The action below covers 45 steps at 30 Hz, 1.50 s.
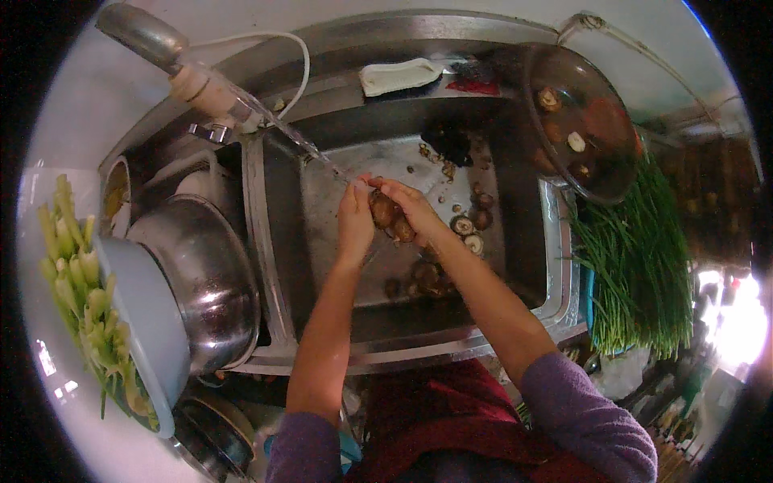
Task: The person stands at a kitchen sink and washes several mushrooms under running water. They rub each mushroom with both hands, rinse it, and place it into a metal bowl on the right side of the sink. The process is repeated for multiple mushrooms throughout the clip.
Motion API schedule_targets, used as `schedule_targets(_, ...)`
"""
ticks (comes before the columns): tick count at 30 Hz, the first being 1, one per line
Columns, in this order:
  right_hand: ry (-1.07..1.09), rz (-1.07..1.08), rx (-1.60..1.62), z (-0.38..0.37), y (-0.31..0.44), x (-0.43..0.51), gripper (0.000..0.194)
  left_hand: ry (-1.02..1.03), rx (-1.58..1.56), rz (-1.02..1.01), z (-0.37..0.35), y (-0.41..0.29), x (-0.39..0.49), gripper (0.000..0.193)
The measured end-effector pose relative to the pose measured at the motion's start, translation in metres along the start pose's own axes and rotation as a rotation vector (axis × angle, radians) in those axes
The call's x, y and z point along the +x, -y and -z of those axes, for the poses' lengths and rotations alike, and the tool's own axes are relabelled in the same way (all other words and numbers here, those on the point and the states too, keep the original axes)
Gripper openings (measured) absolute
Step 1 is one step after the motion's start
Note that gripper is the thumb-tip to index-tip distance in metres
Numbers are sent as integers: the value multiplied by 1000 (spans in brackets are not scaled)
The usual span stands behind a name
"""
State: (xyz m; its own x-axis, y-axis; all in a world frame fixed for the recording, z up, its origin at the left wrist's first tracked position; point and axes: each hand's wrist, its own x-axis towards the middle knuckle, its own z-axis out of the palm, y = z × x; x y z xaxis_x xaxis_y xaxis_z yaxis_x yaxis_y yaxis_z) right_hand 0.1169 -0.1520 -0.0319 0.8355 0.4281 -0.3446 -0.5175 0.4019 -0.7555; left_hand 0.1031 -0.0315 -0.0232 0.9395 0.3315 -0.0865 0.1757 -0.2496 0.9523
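Several wet brown mushrooms are held between my two hands over the metal sink basin. My right hand curls around them from the right. Pressed in from the other side is my left hand, its fingertips meeting the right ones. A stream of water runs from the faucet down to my fingertips. Loose mushrooms lie along the basin's right side, two showing pale undersides. More dark mushrooms sit near the front, partly behind my right forearm. Small stem pieces are scattered toward the back.
A glass bowl with mushroom pieces stands at the back right, above long green chives. Left of the basin are a steel bowl and a pale blue basin of green stalks. A white tray rests on the back ledge.
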Motion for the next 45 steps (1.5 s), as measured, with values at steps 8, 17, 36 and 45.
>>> schedule_targets(8, -142, -307, 489, -4, -13, 6, 36, 21, 472, -338, 10, -11, 1, 23)
schedule_targets(17, -125, 89, 580, -33, -27, 44, 27, 18, 235, -377, 3, -12, -7, 31)
schedule_targets(36, -92, 58, 769, -73, 0, 21, 30, -108, -630, 31, 28, -33, -7, 33)
schedule_targets(45, -265, 89, 360, -60, 5, 19, 40, 52, -709, 260, 24, -16, -17, 32)
